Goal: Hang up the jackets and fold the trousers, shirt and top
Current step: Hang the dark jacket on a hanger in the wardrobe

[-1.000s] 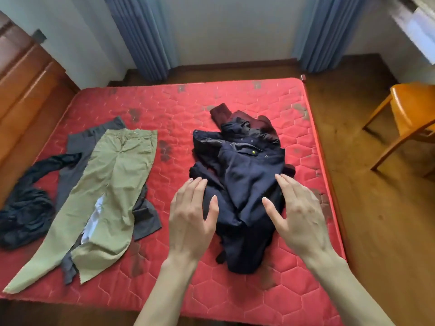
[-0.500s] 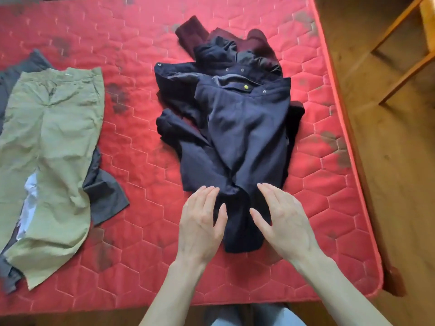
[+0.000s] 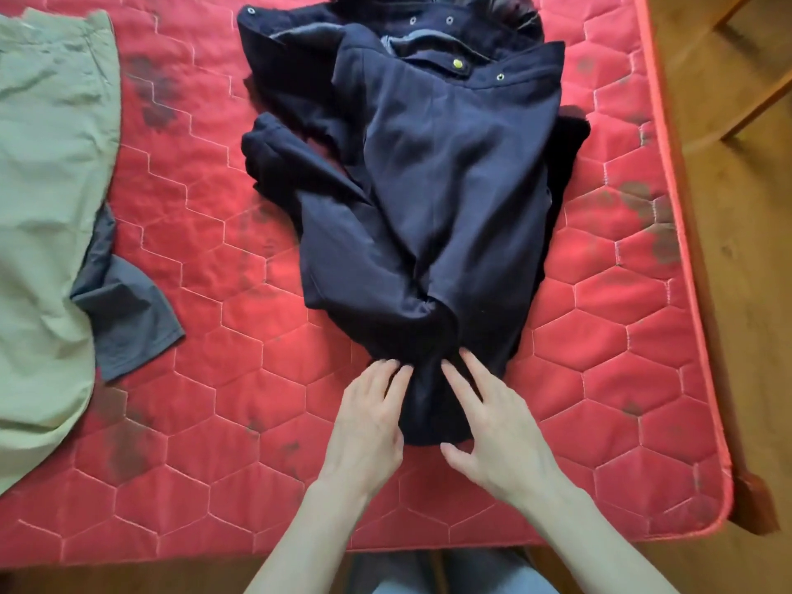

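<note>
**Both hands at the near end of the jacket**

Your left hand [image 3: 368, 422] lies palm down, with its fingertips [image 3: 396, 370] on the near, narrow end of the jacket [image 3: 437, 186]. The fingers are nearly straight and close together; they touch the cloth and do not curl round it. The thumb lies along the left edge of that narrow end.

Your right hand [image 3: 497, 430] lies palm down on the other side of the same end. Its fingers [image 3: 467, 366] are straight and spread, with the tips on the dark cloth. The thumb [image 3: 454, 454] points left, just below the hem. Neither hand pinches or holds the cloth. The two hands sit close together, with a strip of jacket between them.

The jacket is dark navy and lies crumpled on the right half of the mattress [image 3: 600, 379]. It is wide at the far end and gathered to a narrow tail at the near end. Snap studs show along the far edge. A brass stud [image 3: 457, 62] sits near the collar. A sleeve [image 3: 291, 165] is bunched on the left side.

The mattress is red, quilted in hexagons and marked with dark stains. Green trousers [image 3: 47, 207] lie at the left edge, well apart from the jacket. A grey garment [image 3: 128, 319] shows from under them. Wooden floor [image 3: 750, 293] runs along the right side. Chair legs [image 3: 754, 100] stand at the upper right.
</note>
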A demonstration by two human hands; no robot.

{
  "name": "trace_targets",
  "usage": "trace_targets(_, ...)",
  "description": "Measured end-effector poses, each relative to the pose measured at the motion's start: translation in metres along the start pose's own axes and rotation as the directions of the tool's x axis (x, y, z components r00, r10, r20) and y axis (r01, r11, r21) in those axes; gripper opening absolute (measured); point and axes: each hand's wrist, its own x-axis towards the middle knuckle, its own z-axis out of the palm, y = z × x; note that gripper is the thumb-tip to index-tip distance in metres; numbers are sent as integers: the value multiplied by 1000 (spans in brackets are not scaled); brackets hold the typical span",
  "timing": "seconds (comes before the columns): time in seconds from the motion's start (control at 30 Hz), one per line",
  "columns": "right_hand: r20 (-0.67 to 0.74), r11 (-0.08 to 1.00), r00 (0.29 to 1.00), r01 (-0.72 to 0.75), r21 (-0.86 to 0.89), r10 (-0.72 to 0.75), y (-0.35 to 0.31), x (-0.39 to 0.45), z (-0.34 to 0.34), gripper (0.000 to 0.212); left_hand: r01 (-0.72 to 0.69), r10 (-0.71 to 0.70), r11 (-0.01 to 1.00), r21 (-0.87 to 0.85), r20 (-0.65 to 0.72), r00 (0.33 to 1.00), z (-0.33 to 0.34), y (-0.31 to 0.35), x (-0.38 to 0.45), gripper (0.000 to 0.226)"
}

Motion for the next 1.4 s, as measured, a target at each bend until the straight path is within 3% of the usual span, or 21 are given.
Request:
trace_targets(0.07, 52, 995, 999, 0, -98, 5, 1, 0, 11, 124, -37, 32, 997, 71, 64, 997, 8, -1, 1, 90)
trace_targets(0.17, -10, 993, 998, -57, -103, 57, -4, 3, 20, 126, -68, 62, 988, 136, 48, 997, 13, -5, 5, 88)
trace_targets(0.33, -309, 999, 950, -30, 17, 34, 0, 10, 24, 83, -121, 137, 988, 98, -175, 975, 5, -4, 10, 38)
trace_targets(0.5, -467, 993, 884, 56, 100, -3, 2, -1, -12, 44, -162, 155, 987, -18, -214, 965, -36, 13, 10, 8)
trace_targets(0.73, -475, 966, 877, 56, 251, 72, -27, -26, -134, 9, -29, -10, 977, -213, -176, 984, -153, 67, 20, 29)
trace_targets(0.83, -511, 960, 858, 100, 263, 51, -52, -32, -196, 16, 13, -56, 960, -280, -146, 988, -206, 85, 25, 33)
trace_targets(0.93, -539, 949, 840, 113, 293, 66, -83, -39, -256, 17, 1, -76, 935, -354, -199, 977, -261, 103, 24, 30)
trace_targets(1.13, -601, 908, 799, 255, 333, -4, -156, -50, -371, 11, -146, -131, 836, -529, -451, 883, -367, 135, 18, 17)
trace_targets(1.3, -701, 857, 710, 404, 321, -72, -207, -56, -453, 19, -346, -26, 857, -381, -704, 710, -436, 152, 2, 42)
trace_targets(1.4, -734, 832, 668, 472, 293, -121, -231, -61, -496, 15, -398, 93, 875, -276, -710, 698, -468, 161, -7, 33)
